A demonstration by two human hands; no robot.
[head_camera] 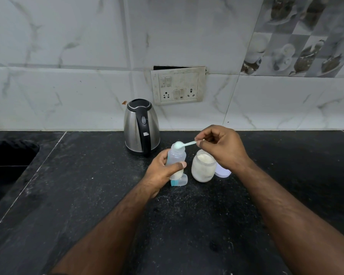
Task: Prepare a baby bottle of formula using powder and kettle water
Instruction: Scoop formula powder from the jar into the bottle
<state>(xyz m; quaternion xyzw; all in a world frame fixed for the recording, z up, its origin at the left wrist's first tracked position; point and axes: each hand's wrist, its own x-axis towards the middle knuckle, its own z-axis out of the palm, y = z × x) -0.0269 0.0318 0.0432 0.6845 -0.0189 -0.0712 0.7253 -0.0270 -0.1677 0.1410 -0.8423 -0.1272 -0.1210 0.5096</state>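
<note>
My left hand [163, 170] grips a clear baby bottle [176, 157] upright on the black counter; white powder lies in its bottom. My right hand [220, 147] pinches a small light-blue scoop [184, 144] heaped with powder, its bowl right over the bottle's open mouth. An open glass jar of white formula powder [204, 165] stands just right of the bottle, under my right hand. A steel electric kettle [141, 127] with a black handle and lid stands behind the bottle, lid closed.
The bottle's cap with teal ring [179, 181] lies on the counter in front of the bottle. A white jar lid [222, 171] rests right of the jar. A sink [6, 161] is sunk in at the left. A switch panel [178, 86] is on the tiled wall.
</note>
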